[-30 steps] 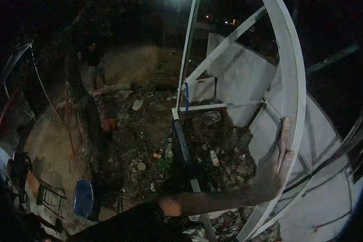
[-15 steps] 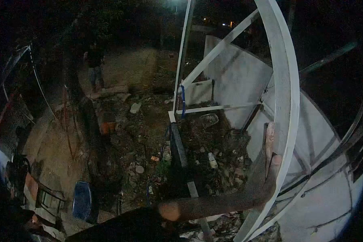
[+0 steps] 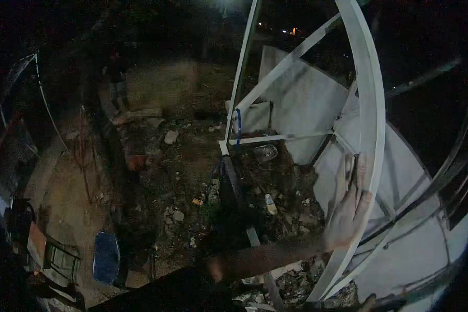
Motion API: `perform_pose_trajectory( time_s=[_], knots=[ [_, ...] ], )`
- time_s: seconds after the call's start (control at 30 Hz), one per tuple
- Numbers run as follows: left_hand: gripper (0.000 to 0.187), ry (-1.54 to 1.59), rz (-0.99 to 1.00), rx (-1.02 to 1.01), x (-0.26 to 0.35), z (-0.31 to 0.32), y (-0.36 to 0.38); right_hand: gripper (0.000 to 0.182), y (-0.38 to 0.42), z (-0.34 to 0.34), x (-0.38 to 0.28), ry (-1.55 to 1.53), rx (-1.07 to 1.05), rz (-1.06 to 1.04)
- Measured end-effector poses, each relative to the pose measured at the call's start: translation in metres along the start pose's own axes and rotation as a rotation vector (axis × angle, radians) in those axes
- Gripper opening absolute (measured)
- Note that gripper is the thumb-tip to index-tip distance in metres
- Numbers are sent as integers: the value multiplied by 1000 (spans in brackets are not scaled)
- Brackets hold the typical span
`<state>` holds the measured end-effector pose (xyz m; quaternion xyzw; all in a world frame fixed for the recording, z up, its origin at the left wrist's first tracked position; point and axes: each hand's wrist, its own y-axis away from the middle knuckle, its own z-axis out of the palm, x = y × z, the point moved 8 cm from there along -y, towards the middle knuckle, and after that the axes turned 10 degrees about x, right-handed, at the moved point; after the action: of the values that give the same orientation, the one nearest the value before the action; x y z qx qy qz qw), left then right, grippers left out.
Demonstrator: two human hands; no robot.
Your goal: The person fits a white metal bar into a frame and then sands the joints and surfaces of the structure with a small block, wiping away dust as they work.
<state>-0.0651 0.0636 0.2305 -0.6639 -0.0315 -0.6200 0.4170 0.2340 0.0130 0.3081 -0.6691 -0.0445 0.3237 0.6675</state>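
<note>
My left hand (image 3: 346, 200) reaches across from the lower left, its forearm bare beyond a dark sleeve. Its fingers are stretched upward with gaps between them, and the hand lies against the long white beam (image 3: 372, 119). The beam looks curved in this wide view and rises from the bottom to the top edge. Behind it, a thinner white brace (image 3: 291, 60) slants down to a white upright (image 3: 239, 78). A blue strap (image 3: 238, 125) hangs near that joint. Low at the bottom edge, a small blurred brownish shape may be part of my right hand; its fingers cannot be made out.
Large pale panels (image 3: 307, 99) stand behind the beam on the right. Rubble and a white bottle (image 3: 271, 204) cover the ground far below. A blue chair back (image 3: 106, 257) and a dark-framed chair (image 3: 60, 255) are lower left. Another person (image 3: 117, 83) stands at upper left.
My left hand's fingers have spread apart more and now lie farther over the beam. The view has shifted slightly. A small brownish shape has appeared at the bottom edge.
</note>
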Motion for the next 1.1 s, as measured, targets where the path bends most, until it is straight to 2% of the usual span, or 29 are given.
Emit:
perform_pose_trajectory(
  time_s=[0.27, 0.33, 0.4, 0.47, 0.6, 0.67, 0.73, 0.77, 0.87, 0.93, 1.0, 1.07, 1.1],
  knots=[
    [66, -83, 387, 179, 80, 40, -10, 80, 0, -12, -3, -117, -17, -34],
    [66, -111, 481, 208, 101, 46, -22, 81, 18, -14, 29, -191, 28, 220],
    [67, -85, 530, 193, 124, 47, -52, 82, 12, -16, 28, -71, 11, 102],
    [80, 16, 460, 98, 141, 49, -93, 84, 7, -18, 20, 59, -10, 38],
    [80, 110, 444, 136, 162, 40, -145, 85, 7, -17, 16, 46, 5, 196],
    [79, 89, 420, 139, 153, 40, -144, 83, 3, -14, 11, -150, 25, 174],
    [74, 78, 606, 223, 144, 31, -125, 82, 4, -13, -1, -191, 33, 247],
    [74, 82, 594, 219, 137, 31, -117, 82, 2, -14, -7, -142, 28, 284],
    [71, 132, 385, 72, 116, 40, -114, 82, -1, -13, -5, -109, 22, 281],
    [72, -18, 676, 175, 132, 32, -110, 83, 0, -14, 9, -123, 6, 241],
    [72, -94, 667, 185, 143, 27, -110, 83, 1, -19, 23, -198, 65, 193],
    [70, 162, 446, 16, 137, 39, -123, 82, 2, -20, 32, -229, 52, 227],
    [70, 124, 543, 81, 148, 37, -127, 81, 2, -22, 36, -269, 46, 261]
  ],
)
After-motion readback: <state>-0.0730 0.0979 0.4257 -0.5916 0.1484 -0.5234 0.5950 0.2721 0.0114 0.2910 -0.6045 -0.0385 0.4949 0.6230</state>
